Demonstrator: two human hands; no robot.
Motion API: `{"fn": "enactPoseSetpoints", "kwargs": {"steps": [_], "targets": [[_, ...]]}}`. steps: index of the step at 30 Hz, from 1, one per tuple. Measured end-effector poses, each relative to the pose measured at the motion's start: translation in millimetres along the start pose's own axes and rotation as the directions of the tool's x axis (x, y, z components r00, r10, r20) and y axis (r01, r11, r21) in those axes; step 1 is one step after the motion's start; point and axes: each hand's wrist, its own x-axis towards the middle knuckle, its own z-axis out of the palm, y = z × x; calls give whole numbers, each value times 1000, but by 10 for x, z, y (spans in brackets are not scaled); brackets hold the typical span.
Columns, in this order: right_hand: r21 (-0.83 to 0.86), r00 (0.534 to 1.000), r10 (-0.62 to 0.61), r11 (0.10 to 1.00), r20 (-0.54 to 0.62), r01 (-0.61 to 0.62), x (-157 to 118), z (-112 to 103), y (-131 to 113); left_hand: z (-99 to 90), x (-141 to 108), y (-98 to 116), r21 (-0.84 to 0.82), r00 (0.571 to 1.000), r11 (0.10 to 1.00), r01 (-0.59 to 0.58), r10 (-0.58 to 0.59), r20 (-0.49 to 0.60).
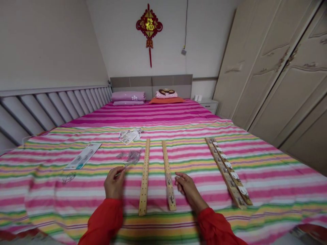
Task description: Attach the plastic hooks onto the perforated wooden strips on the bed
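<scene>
Two wooden strips with rows of holes lie lengthwise on the striped cloth: a bare left strip (144, 182) and a right strip (166, 163) with two clear pieces with metal hooks on its near half. My left hand (114, 182) is left of the bare strip, its thumb and finger pinched on a thin clear piece (127, 165) beside a pile of clear plastic pieces (134, 156). Just right of the strip with hooks is my right hand (187, 187), fingers curled and apart, nothing visible in them.
Two more wooden strips (227, 175) carrying white round pieces and hooks lie at the right. A clear package (84, 156) and wire rings (68, 177) are at the left. Paper cards (130, 135) lie farther back, with folded bedding (129, 97) near the headboard.
</scene>
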Motion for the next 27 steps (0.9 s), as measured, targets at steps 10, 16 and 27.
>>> {"fn": "enactPoseSetpoints", "kwargs": {"steps": [10, 16, 27], "targets": [[82, 999, -29, 996, 38, 26, -2, -26, 3, 93, -501, 726, -1, 731, 759, -651, 628, 267], [86, 995, -100, 991, 21, 98, -202, 58, -168, 175, -716, 977, -85, 724, 769, -633, 628, 285], [66, 957, -174, 984, 231, 163, -596, 279, -495, 305, -703, 1115, -269, 726, 855, 443, -166, 667]]}}
